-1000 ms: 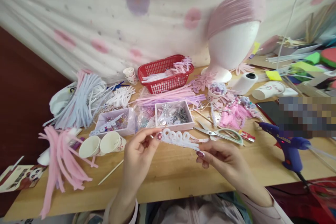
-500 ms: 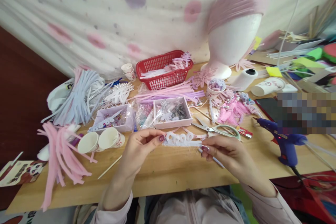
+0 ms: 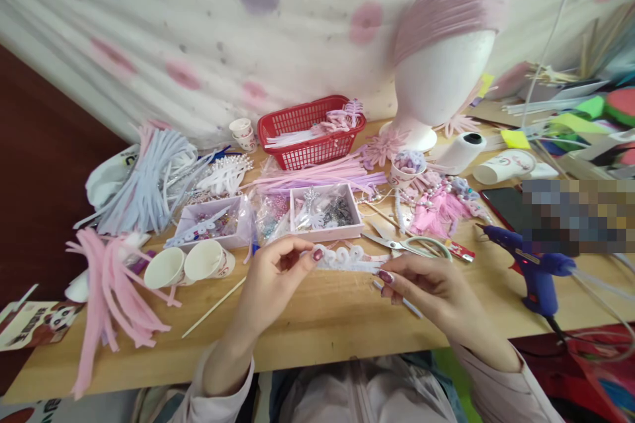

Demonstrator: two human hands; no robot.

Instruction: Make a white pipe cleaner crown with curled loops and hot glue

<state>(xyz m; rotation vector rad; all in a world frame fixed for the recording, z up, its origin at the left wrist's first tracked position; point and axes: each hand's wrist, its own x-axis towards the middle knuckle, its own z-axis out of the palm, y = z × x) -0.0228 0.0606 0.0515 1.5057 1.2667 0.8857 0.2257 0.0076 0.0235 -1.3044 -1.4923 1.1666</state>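
Note:
A pale white fuzzy strip with curled loops along its top [image 3: 347, 259] is stretched between both hands above the wooden table [image 3: 317, 337]. My left hand [image 3: 282, 277] pinches its left end between thumb and fingers. At the right end, the thumb and fingers of my right hand [image 3: 421, 287] close on the straight lower part. Just behind the strip lie scissors with pale green handles [image 3: 426, 248]. A short pale blue stem [image 3: 411, 307] rests on the table below my right hand. A thin stick [image 3: 213, 307] lies left of my left hand.
Behind are a red basket [image 3: 310, 139], a bead box [image 3: 327, 232] and a white mannequin head [image 3: 436, 82]. Paper cups [image 3: 203, 261] and pink stems [image 3: 112, 291] stand or lie left. At right sit a blue glue gun [image 3: 540, 277] and a phone [image 3: 503, 208].
My left hand has moved slightly right and up, with its fingertips further over the strip's left end. The strip is a little higher and tilted differently. My right hand has barely moved.

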